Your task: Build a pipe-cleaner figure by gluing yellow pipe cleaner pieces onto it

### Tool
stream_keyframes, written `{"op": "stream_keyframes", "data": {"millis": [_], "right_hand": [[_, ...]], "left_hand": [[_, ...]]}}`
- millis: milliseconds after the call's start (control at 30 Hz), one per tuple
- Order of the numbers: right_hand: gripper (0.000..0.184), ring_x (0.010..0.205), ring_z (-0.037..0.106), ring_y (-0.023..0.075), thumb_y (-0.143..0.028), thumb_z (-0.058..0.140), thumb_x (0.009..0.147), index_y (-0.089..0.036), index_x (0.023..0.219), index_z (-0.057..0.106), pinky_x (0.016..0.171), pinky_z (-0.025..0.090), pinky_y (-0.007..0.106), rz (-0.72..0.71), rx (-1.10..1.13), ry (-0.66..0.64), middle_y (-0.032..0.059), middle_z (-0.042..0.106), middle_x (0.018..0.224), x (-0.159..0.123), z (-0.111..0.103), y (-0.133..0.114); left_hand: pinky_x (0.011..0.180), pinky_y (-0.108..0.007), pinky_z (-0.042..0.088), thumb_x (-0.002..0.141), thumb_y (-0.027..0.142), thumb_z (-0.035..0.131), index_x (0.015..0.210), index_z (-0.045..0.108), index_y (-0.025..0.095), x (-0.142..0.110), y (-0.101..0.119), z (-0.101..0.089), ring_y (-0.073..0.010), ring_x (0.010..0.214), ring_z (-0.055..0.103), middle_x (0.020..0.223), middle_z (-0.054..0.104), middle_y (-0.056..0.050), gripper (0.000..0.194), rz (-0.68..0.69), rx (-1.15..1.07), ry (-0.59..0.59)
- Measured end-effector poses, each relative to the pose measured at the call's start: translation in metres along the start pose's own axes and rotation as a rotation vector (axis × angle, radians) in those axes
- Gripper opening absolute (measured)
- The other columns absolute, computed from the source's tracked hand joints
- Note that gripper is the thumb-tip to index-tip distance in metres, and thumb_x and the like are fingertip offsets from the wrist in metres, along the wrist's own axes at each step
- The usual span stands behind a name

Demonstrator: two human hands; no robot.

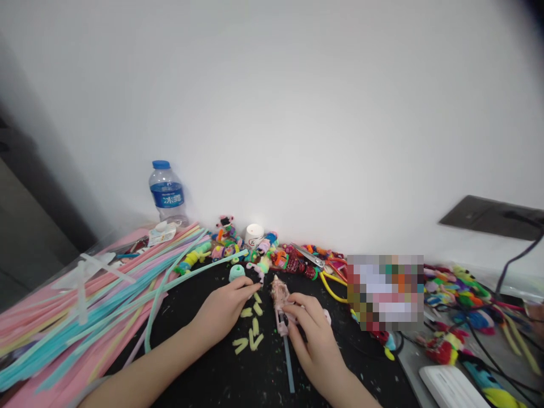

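Observation:
My left hand [225,309] is closed in a pinch over the black table mat [191,340]. At its fingertips is a small, curled, pale lilac pipe-cleaner piece [260,275]. My right hand [312,331] has its fingers around a pinkish, stained glue gun [279,300], whose nozzle points away from me. A translucent glue stick [289,365] sticks out of its rear end. Between my hands lie several short, pale yellow-green pipe-cleaner pieces [255,328], some bent. A mint-green coil [237,273] sits just beyond my left hand.
Long pastel pipe cleaners [114,317] cover the left side. A water bottle [167,195], a white paper cup [254,235] and colourful fuzzy figures [229,249] stand along the wall. Scissors [312,258] lie open behind the glue gun. At right are a white device [450,388] and black cables [480,334].

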State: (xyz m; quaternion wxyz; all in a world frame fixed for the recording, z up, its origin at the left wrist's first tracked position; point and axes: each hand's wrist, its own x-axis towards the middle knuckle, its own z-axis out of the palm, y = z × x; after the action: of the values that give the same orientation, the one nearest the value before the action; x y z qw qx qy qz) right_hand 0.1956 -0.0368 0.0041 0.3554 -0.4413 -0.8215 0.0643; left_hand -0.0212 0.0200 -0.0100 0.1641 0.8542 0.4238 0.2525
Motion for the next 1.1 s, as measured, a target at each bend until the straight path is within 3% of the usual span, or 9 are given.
{"op": "stream_keyframes", "data": {"millis": [167,367,567,767,933,1100], "right_hand": [[0.026,0.098,0.051,0.0229,-0.007,0.042,0.083,-0.019,0.103,0.056,0.08,0.047,0.039,-0.009,-0.01,0.025,0.0109,0.055,0.105,0.0,0.0,0.0],[0.026,0.098,0.052,0.0226,-0.008,0.042,0.084,-0.019,0.102,0.056,0.08,0.047,0.038,-0.006,-0.005,0.029,0.0109,0.055,0.105,0.001,-0.001,-0.001],[0.026,0.097,0.052,0.0222,-0.008,0.041,0.084,-0.019,0.101,0.057,0.08,0.048,0.037,-0.001,-0.007,0.039,0.0105,0.056,0.104,0.001,-0.002,-0.002],[0.027,0.099,0.051,0.0224,-0.008,0.041,0.084,-0.019,0.103,0.056,0.081,0.046,0.038,0.003,0.011,0.026,0.0107,0.055,0.105,-0.001,-0.001,0.0],[0.027,0.098,0.052,0.0226,-0.008,0.041,0.083,-0.02,0.102,0.057,0.08,0.048,0.038,-0.006,0.005,0.041,0.0106,0.056,0.104,0.0,-0.001,-0.001],[0.027,0.095,0.054,0.0223,-0.007,0.042,0.083,-0.02,0.101,0.057,0.078,0.048,0.038,-0.012,0.005,0.033,0.0098,0.057,0.102,0.001,-0.001,-0.005]], "left_hand": [[0.085,-0.027,0.045,0.087,0.012,0.038,0.111,0.057,0.022,0.0,0.001,-0.001,-0.0161,0.093,0.056,0.11,0.055,-0.005,0.032,0.009,-0.069,0.074],[0.076,-0.025,0.045,0.083,0.021,0.054,0.089,0.062,0.02,0.0,0.009,-0.008,-0.0142,0.082,0.057,0.103,0.054,-0.003,0.01,0.073,-0.07,-0.029],[0.075,-0.022,0.043,0.083,0.02,0.055,0.079,0.061,0.019,-0.001,0.007,-0.005,-0.0118,0.077,0.056,0.101,0.053,-0.001,0.007,0.104,-0.059,-0.068],[0.072,-0.022,0.042,0.085,0.018,0.049,0.082,0.056,0.018,0.0,0.009,-0.006,-0.0125,0.078,0.054,0.09,0.056,-0.001,0.008,0.111,-0.144,-0.056],[0.064,-0.022,0.042,0.085,0.02,0.049,0.078,0.055,0.017,0.0,0.013,-0.005,-0.0116,0.067,0.053,0.072,0.056,0.001,0.01,-0.02,-0.307,0.052],[0.063,-0.024,0.048,0.081,0.026,0.053,0.095,0.06,0.015,0.002,0.018,-0.003,-0.0131,0.066,0.059,0.074,0.063,-0.001,0.019,-0.257,-0.734,0.125]]}}
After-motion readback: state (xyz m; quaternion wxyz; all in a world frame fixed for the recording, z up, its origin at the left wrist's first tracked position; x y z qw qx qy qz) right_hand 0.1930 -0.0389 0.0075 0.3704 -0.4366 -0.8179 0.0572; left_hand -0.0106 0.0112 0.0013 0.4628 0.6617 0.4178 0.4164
